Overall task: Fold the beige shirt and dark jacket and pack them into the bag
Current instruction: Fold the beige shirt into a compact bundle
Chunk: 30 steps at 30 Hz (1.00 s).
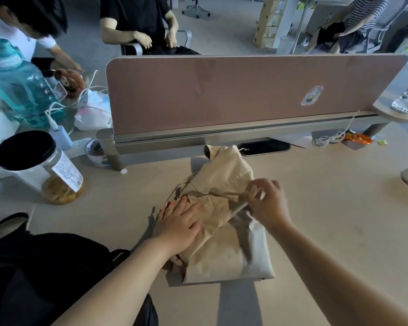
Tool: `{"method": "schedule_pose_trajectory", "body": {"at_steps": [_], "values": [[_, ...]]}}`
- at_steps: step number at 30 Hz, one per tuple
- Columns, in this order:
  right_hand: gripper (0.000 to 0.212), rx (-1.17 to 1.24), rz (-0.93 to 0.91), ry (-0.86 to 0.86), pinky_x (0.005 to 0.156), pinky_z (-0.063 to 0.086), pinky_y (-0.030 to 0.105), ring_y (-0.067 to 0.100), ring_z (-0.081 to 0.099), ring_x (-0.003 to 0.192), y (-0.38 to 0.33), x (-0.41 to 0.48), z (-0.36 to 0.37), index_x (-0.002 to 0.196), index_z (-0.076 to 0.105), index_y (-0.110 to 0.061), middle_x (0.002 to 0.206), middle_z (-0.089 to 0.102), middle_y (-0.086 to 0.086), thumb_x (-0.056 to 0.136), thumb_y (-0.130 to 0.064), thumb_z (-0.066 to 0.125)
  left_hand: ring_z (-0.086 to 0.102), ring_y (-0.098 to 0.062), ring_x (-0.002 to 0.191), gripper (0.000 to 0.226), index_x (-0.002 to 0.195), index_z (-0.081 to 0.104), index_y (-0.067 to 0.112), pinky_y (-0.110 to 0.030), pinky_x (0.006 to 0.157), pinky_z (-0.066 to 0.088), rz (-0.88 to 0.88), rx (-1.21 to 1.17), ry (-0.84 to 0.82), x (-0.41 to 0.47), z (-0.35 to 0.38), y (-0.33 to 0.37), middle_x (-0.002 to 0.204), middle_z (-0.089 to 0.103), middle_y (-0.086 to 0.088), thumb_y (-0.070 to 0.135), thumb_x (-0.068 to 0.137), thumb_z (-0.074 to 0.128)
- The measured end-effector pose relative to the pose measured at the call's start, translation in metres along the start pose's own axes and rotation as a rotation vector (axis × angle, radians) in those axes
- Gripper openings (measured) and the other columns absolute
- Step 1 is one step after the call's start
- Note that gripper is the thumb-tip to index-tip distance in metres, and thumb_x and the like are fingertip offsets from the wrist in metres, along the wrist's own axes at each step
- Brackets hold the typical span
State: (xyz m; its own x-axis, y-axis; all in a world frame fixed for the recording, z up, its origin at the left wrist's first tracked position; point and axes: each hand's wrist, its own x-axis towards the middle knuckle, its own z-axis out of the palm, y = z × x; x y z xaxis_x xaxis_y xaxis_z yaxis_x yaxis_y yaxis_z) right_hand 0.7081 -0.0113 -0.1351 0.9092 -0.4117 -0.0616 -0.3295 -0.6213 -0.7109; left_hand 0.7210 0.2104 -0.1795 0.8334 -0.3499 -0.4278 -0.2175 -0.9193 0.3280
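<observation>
Noted: beige shirt (222, 208), rumpled, half-folded bundle, lying on the middle of the worktop (327, 196), collar end farthest away. Black fabric heap (45, 267) at near-left edge; jacket or bag, cannot tell.

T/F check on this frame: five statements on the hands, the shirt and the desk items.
1. The left hand lies flat on the beige shirt. True.
2. The right hand rests on bare desk, off the shirt. False: its fingers grip a fold of the shirt's fabric.
3. The shirt is already packed away. False: it lies partly folded on the desk.
4. A black-lidded jar stands to the left of the shirt. True.
5. A teal bottle stands right of the shirt. False: the teal bottle is at the far left, beyond the jar.
</observation>
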Motion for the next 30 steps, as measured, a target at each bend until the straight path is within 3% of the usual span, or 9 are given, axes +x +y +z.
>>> {"method": "schedule_pose_trajectory", "body": {"at_steps": [5, 7, 9, 14, 17, 20, 24, 27, 30], "values": [[0.092, 0.371, 0.322, -0.171, 0.094, 0.049, 0.039, 0.024, 0.059, 0.107, -0.020, 0.069, -0.002, 0.138, 0.038, -0.014, 0.128, 0.051, 0.009, 0.065, -0.049, 0.082, -0.011, -0.022, 0.147, 0.054, 0.149, 0.004, 0.045, -0.041, 0.119, -0.006, -0.002, -0.007, 0.010, 0.001, 0.006, -0.003, 0.161, -0.012, 0.008, 0.052, 0.098, 0.022], [0.099, 0.377, 0.368, -0.409, 0.074, 0.053, 0.033, 0.019, 0.063, 0.079, -0.025, 0.086, 0.001, 0.123, 0.049, -0.011, 0.100, 0.063, 0.009, 0.047, -0.065, 0.084, -0.012, -0.020, 0.147, 0.054, 0.148, 0.005, 0.047, -0.041, 0.119, -0.006, -0.010, -0.008, 0.004, 0.003, 0.007, -0.002, 0.160, -0.013, 0.010, 0.051, 0.098, 0.023], [0.090, 0.294, 0.379, -0.558, 0.063, 0.049, 0.028, 0.021, 0.051, 0.061, -0.021, 0.100, 0.006, 0.094, 0.057, -0.010, 0.072, 0.055, 0.011, 0.031, -0.067, 0.087, -0.012, -0.020, 0.147, 0.053, 0.148, 0.005, 0.048, -0.040, 0.118, -0.006, -0.013, -0.009, 0.014, 0.004, 0.009, -0.003, 0.160, -0.014, 0.012, 0.051, 0.098, 0.024], [0.018, 0.376, 0.386, -0.528, 0.052, 0.037, 0.025, 0.017, 0.042, 0.049, -0.022, 0.092, 0.004, 0.074, 0.066, -0.007, 0.051, 0.050, 0.001, 0.069, -0.018, 0.080, -0.012, -0.019, 0.147, 0.053, 0.148, 0.007, 0.048, -0.040, 0.118, -0.007, -0.021, 0.005, 0.033, 0.003, 0.011, -0.001, 0.160, -0.012, 0.011, 0.050, 0.098, 0.025], [0.066, 0.266, 0.198, -0.253, 0.088, 0.052, 0.038, 0.024, 0.059, 0.101, -0.017, 0.065, 0.000, 0.135, 0.045, -0.009, 0.114, 0.056, 0.005, 0.079, -0.024, 0.076, -0.013, -0.020, 0.147, 0.053, 0.148, 0.006, 0.047, -0.041, 0.117, -0.007, -0.021, -0.014, 0.009, 0.004, 0.008, 0.000, 0.160, -0.012, 0.011, 0.050, 0.098, 0.024], [0.054, -0.073, -0.405, 0.040, 0.097, 0.046, 0.033, 0.030, 0.054, 0.113, 0.012, 0.018, -0.014, 0.130, 0.053, -0.010, 0.129, 0.050, 0.012, 0.079, -0.003, 0.069, -0.014, -0.021, 0.147, 0.053, 0.148, 0.002, 0.048, -0.042, 0.117, -0.007, -0.020, -0.015, -0.043, 0.004, 0.004, 0.001, 0.160, -0.015, 0.010, 0.052, 0.098, 0.021], [0.086, -0.574, -0.899, -0.125, 0.068, 0.059, 0.032, 0.033, 0.066, 0.103, 0.074, -0.031, -0.034, 0.127, 0.053, -0.024, 0.122, 0.063, 0.011, 0.052, 0.014, 0.073, -0.009, -0.025, 0.148, 0.054, 0.147, 0.008, 0.050, -0.043, 0.119, -0.001, -0.033, -0.024, -0.104, 0.001, -0.008, 0.003, 0.161, -0.011, 0.008, 0.059, 0.096, 0.023], [0.117, -0.859, -0.921, -0.261, 0.089, 0.053, 0.036, 0.030, 0.056, 0.123, 0.103, -0.036, -0.044, 0.148, 0.032, -0.024, 0.142, 0.051, 0.008, 0.046, -0.002, 0.085, -0.002, -0.023, 0.148, 0.046, 0.145, 0.028, 0.045, -0.044, 0.119, 0.005, 0.079, 0.040, 0.150, -0.011, -0.017, 0.005, 0.162, 0.002, 0.003, 0.038, 0.101, 0.035], [0.114, -0.830, -0.977, -0.305, 0.098, 0.047, 0.038, 0.028, 0.045, 0.133, 0.103, -0.031, -0.037, 0.149, 0.030, -0.025, 0.149, 0.041, 0.007, 0.052, -0.021, 0.090, 0.003, -0.017, 0.148, 0.074, 0.145, 0.034, 0.038, -0.038, 0.118, -0.006, 0.289, 0.179, 0.239, -0.024, -0.015, 0.001, 0.160, 0.013, 0.007, -0.010, 0.089, 0.034]]}}
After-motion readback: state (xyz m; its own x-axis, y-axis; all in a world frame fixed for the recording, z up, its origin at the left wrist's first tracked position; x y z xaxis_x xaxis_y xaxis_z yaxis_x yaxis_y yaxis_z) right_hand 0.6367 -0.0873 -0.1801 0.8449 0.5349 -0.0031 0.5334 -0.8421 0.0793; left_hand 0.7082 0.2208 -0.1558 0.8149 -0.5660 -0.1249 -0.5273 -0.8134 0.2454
